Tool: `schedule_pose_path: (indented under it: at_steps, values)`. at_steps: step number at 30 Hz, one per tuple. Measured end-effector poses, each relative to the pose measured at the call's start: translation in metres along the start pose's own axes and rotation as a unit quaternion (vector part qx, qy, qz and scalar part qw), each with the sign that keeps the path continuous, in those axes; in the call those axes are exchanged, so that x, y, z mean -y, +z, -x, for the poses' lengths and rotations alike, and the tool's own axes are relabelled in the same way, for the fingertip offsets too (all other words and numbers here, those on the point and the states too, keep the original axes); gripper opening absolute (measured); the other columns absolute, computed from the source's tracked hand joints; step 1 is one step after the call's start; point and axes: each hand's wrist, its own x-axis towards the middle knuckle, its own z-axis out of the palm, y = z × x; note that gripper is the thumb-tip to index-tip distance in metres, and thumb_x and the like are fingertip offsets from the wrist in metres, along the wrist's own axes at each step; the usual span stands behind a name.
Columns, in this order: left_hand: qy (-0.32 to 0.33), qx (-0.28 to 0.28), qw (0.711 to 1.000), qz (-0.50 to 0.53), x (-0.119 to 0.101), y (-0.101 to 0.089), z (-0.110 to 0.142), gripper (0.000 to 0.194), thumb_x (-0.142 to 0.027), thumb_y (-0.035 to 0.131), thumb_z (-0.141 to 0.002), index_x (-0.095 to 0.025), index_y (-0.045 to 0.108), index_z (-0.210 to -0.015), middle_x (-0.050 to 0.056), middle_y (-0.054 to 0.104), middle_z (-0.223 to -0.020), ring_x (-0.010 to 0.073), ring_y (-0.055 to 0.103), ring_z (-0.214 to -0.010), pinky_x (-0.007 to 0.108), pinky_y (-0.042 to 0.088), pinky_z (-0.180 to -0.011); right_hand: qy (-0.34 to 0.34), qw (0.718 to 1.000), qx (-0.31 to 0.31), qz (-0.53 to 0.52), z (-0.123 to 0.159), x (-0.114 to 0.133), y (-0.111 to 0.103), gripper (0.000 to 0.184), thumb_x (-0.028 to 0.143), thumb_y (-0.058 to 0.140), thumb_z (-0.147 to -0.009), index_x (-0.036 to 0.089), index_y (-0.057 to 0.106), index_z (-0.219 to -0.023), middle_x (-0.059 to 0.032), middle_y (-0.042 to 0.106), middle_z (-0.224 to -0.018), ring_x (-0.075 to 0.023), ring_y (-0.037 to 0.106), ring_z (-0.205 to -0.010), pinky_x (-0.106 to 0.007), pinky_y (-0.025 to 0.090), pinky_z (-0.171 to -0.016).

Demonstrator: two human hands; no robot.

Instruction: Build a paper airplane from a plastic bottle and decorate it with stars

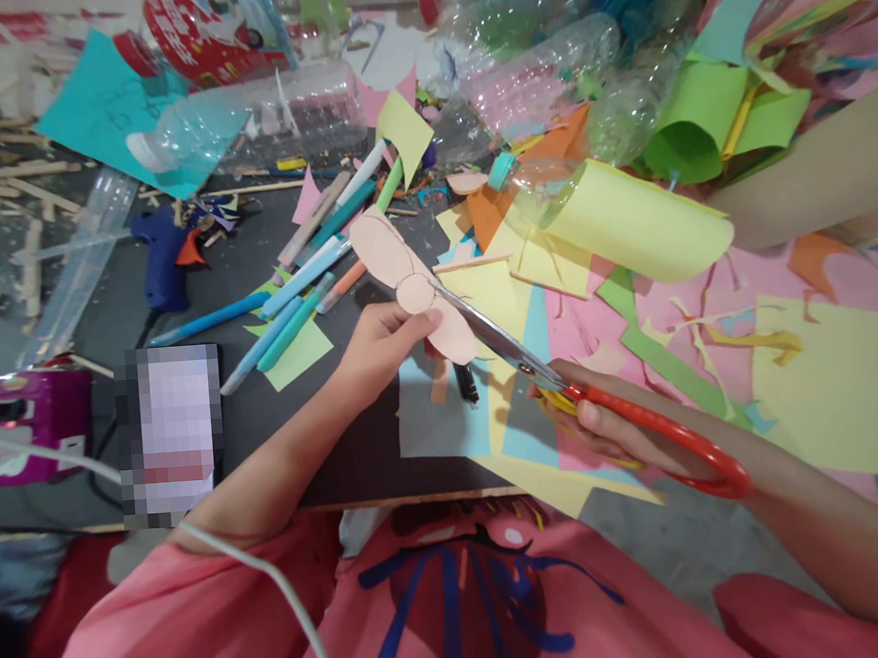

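A pale peach paper cutout (413,293), shaped like a propeller with a small drawn circle at its middle, is pinched in my left hand (389,344), thumb on top. My right hand (603,423) grips a pair of scissors (516,349) with red and yellow handles. Their blades point up and left, and the tips meet the cutout's edge beside the circle. Whether paper lies between the blades I cannot tell. Below the cutout, a black pen-like object (467,383) lies on coloured sheets. Several felt-tip pens (295,324) lie left of my left hand.
A blue hot glue gun (161,258), a phone (179,427) and a purple box (32,428) are on the left. Plastic bottles (266,116) line the back. Paper scraps and a yellow paper roll (634,220) cover the right. Another person's arm (819,167) reaches in there. A white cable (264,567) crosses my left arm.
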Motion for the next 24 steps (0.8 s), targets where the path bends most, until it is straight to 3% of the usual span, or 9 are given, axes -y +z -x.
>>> schedule_pose_path:
  at_steps: [3,10,24]
  values:
    - [-0.001,-0.001,1.0,0.002,0.0002,0.0,0.0001,0.031,-0.042,0.077,-0.069,-0.015,0.069,-0.054,0.004,0.067,-0.054,0.0126,0.058,-0.052,0.024,0.047,-0.053,0.027,0.999,0.025,-0.005,0.0016,-0.0014,-0.0015,0.033,0.058,0.048,-0.098,0.025,0.049,-0.099,0.0093,0.033,-0.063,-0.0076,0.023,-0.043,-0.024,0.019,-0.036]
    - [-0.02,-0.021,1.0,0.004,0.0016,-0.0015,0.0005,0.028,-0.038,0.075,-0.068,-0.016,0.069,-0.052,0.004,0.066,-0.053,0.0121,0.058,-0.052,0.024,0.046,-0.055,0.036,0.999,0.018,0.013,0.0,-0.0041,-0.002,0.041,0.066,0.047,-0.096,0.025,0.049,-0.103,0.011,0.025,-0.059,-0.0082,0.019,-0.042,-0.025,0.016,-0.035]
    - [-0.031,-0.032,0.999,-0.001,0.0015,-0.002,-0.0005,0.028,-0.038,0.073,-0.068,-0.017,0.066,-0.052,0.004,0.068,-0.055,0.0121,0.058,-0.053,0.024,0.044,-0.054,0.025,1.0,0.006,0.004,-0.003,-0.0017,-0.0025,0.049,0.071,0.055,-0.091,0.022,0.048,-0.097,0.0107,0.033,-0.06,-0.0041,0.02,-0.043,-0.022,0.014,-0.036]
